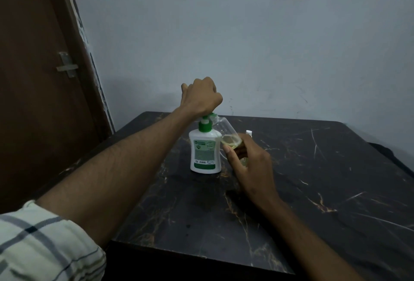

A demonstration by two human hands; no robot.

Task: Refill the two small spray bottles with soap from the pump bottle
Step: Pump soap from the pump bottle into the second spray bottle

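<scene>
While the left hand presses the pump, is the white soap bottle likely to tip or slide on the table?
Probably stable: the pump bottle stands upright on a wide flat base, and the left hand pushes straight down. It may slide, since the dark table looks polished and soap could drip.

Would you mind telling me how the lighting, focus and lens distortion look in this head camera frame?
Head view: dim, bluish light; the dark marble table swallows detail. The left hand casts a soft shadow on the wall. The door bows from wide-angle distortion. The pump bottle label is too soft to read, and the clear spray bottle in the right hand barely stands out.
</scene>
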